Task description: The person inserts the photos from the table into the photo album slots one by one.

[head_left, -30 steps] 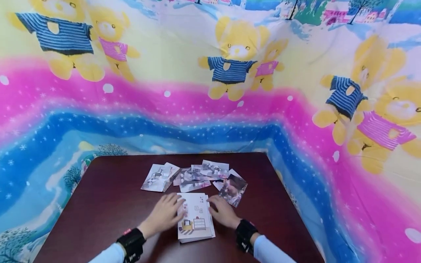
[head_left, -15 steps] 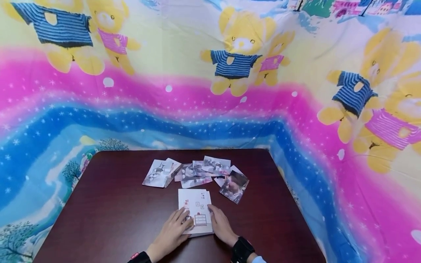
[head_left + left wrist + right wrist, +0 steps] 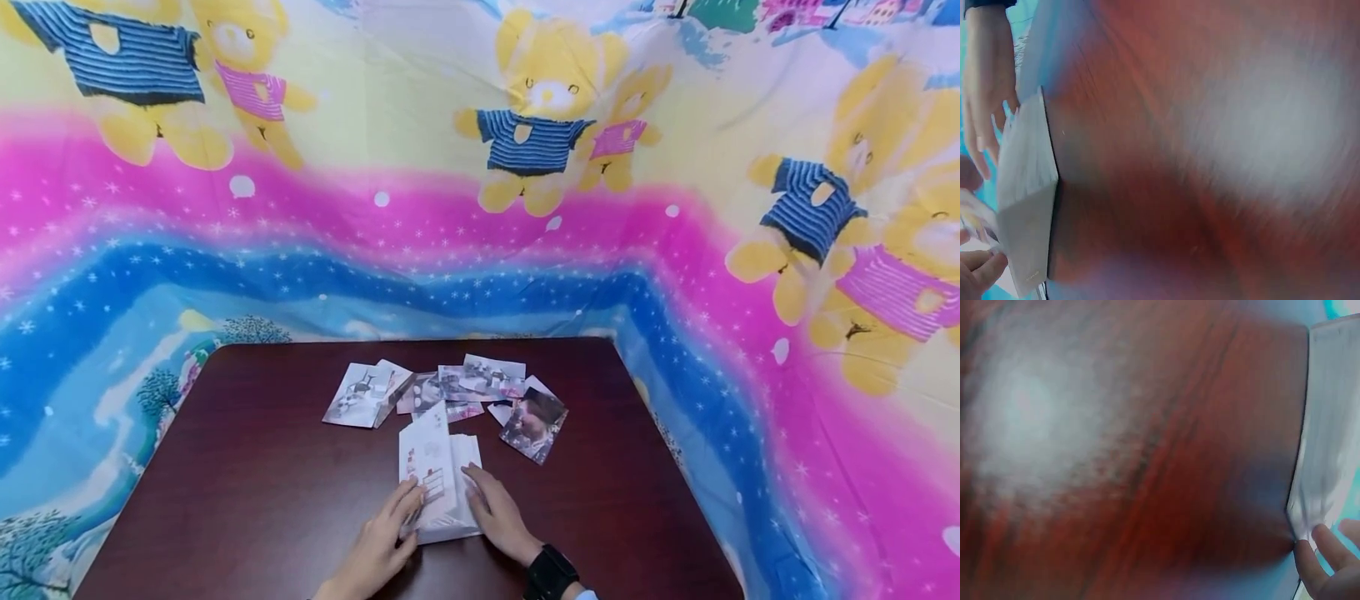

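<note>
So, your left hand pinches the book, relaxed right hand against it. Behind it: photos, bear-print cloth; beneath, table.

Table: wood-look top, smooth, semi-gloss, w/ blurred light refl. in both wrist views. Book: paper/card cover, smooth; page edges papery, finely streaked. Photo prints: thin paper, smooth. Backdrop: printed cloth, matt, lt. creases. R. wrist strap: dk., mat'l unclear.

A white illustrated book lies on the table, cover part-lifted.
</note>
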{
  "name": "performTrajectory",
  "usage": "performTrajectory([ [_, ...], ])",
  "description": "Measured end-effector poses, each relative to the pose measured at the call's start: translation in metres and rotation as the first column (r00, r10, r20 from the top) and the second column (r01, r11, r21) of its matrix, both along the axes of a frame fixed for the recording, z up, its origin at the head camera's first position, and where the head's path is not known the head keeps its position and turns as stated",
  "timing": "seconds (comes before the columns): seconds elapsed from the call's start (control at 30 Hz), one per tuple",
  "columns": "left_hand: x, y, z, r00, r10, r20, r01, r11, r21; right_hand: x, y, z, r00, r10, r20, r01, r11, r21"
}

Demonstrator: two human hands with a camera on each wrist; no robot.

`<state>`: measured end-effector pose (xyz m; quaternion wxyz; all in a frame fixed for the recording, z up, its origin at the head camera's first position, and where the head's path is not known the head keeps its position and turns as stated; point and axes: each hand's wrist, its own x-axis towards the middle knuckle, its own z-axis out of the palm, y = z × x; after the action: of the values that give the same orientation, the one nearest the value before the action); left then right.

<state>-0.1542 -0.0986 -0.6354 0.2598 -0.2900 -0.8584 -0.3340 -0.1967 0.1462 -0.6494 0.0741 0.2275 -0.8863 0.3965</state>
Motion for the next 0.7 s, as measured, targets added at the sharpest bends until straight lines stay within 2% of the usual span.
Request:
performTrajectory([
  [0.1,0.01,-0.003,0.003,0.995,0.084,0.056,-0.09,0.989,0.119,0.003,0.0,-0.004,0.998,0.048,-0.039,-0.044,0.995,0.089],
  [0.17,0.017,-0.004,0.006,0.982,0.143,0.127,-0.168,0.961,0.218,0.005,0.0,-0.007,0.998,0.055,-0.04,-0.049,0.989,0.142],
  [0.2,0.02,-0.005,0.008,0.97,0.163,0.182,-0.21,0.937,0.278,0.007,0.0,-0.009,0.998,0.053,-0.039,-0.046,0.985,0.164],
  [0.27,0.025,-0.008,0.013,0.941,0.192,0.278,-0.296,0.864,0.407,0.008,0.001,-0.011,0.998,0.05,-0.034,-0.043,0.98,0.193],
  [0.33,0.028,-0.014,0.016,0.901,0.237,0.364,-0.403,0.77,0.494,0.009,0.001,-0.012,0.998,0.048,-0.037,-0.039,0.978,0.205],
  [0.37,0.03,-0.018,0.018,0.877,0.26,0.403,-0.453,0.724,0.519,0.009,0.001,-0.012,0.998,0.047,-0.04,-0.037,0.977,0.209],
  [0.4,0.031,-0.022,0.019,0.85,0.295,0.436,-0.506,0.689,0.519,0.009,0.0,-0.013,0.998,0.047,-0.041,-0.037,0.977,0.209],
  [0.43,0.031,-0.027,0.019,0.822,0.345,0.452,-0.554,0.668,0.498,0.009,0.0,-0.013,0.998,0.047,-0.044,-0.037,0.976,0.213],
  [0.5,0.031,-0.037,0.017,0.763,0.417,0.493,-0.629,0.653,0.421,0.009,-0.001,-0.012,0.998,0.05,-0.048,-0.038,0.974,0.224],
  [0.57,0.031,-0.045,0.013,0.719,0.448,0.531,-0.667,0.66,0.346,0.009,-0.002,-0.011,0.998,0.053,-0.044,-0.041,0.97,0.24],
  [0.7,0.031,-0.054,0.001,0.678,0.45,0.581,-0.665,0.713,0.224,0.01,-0.003,-0.005,0.998,0.066,0.0,-0.063,0.955,0.29],
])
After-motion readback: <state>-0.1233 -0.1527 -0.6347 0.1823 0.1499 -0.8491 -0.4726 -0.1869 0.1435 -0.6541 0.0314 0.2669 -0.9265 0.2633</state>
